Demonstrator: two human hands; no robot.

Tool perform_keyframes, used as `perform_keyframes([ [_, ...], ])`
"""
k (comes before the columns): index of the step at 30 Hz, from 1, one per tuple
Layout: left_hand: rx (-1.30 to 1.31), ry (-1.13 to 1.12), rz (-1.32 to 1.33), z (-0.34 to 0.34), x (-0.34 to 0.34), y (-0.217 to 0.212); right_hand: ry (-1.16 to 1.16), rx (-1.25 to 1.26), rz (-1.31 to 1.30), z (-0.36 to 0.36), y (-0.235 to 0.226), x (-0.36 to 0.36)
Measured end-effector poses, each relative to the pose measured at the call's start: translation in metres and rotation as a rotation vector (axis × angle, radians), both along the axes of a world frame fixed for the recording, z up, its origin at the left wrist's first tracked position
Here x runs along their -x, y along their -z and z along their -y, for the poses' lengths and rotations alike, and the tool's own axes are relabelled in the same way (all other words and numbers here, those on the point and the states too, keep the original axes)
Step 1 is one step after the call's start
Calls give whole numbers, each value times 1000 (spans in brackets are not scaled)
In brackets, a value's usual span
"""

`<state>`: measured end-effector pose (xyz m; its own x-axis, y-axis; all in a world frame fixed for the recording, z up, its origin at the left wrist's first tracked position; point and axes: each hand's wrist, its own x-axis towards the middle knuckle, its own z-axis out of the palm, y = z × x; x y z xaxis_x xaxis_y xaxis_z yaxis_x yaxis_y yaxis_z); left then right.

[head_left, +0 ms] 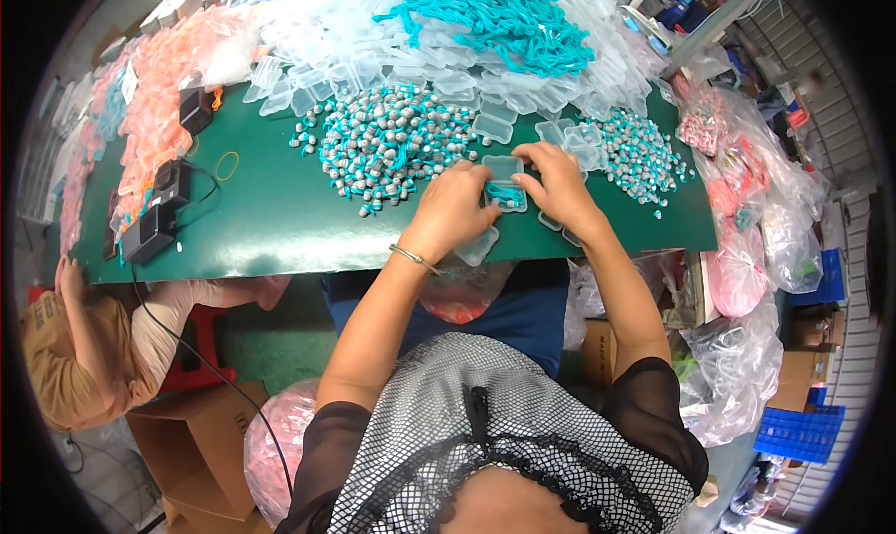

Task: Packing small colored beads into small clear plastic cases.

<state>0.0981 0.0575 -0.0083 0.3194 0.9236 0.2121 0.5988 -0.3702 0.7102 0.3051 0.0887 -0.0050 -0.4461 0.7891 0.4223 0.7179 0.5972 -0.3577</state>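
Observation:
Both my hands are at a small clear plastic box (pixel 502 168) with its hinged lid folded back, near the front edge of the green table. Teal cord-like pieces (pixel 506 196) lie inside its near half. My left hand (pixel 453 207), with a bracelet on the wrist, grips the box's left side, fingers bent. On the right side, my right hand (pixel 558 189) holds it between thumb and curled fingers. Just beyond my left hand rises a heap of small grey-and-teal pieces (pixel 392 142). Another clear box (pixel 479 246) lies close to my left wrist, partly hidden.
A smaller heap of grey-and-teal pieces (pixel 639 156) is at the right. Many clear boxes (pixel 439 77) and a teal cord pile (pixel 495 16) fill the far side. Black devices (pixel 151 231) with a cable stand at left, near a seated person (pixel 84 357). Plastic bags (pixel 737 282) crowd the right.

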Motion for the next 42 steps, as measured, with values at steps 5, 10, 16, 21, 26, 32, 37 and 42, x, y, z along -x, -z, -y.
perform_keyframes([
  [5,89,-39,136,2,-1,-3,49,123,-180,16,-5,4],
  [10,53,-59,107,2,0,1,-25,-134,-212,30,3,2],
  [16,30,-87,0,7,-2,1,6,-225,-183,39,6,5],
  [21,-21,-97,-24,11,-2,-1,-26,-259,-172,51,4,8],
  [26,-37,-133,8,8,-3,5,-68,-223,-130,57,2,8],
  [32,36,-57,129,1,2,4,-92,-147,-15,63,-7,11],
  [37,-183,50,-23,-6,7,6,-77,-103,38,52,-4,9],
  [42,-95,-51,87,-3,0,13,-60,-68,-36,45,-1,6],
])
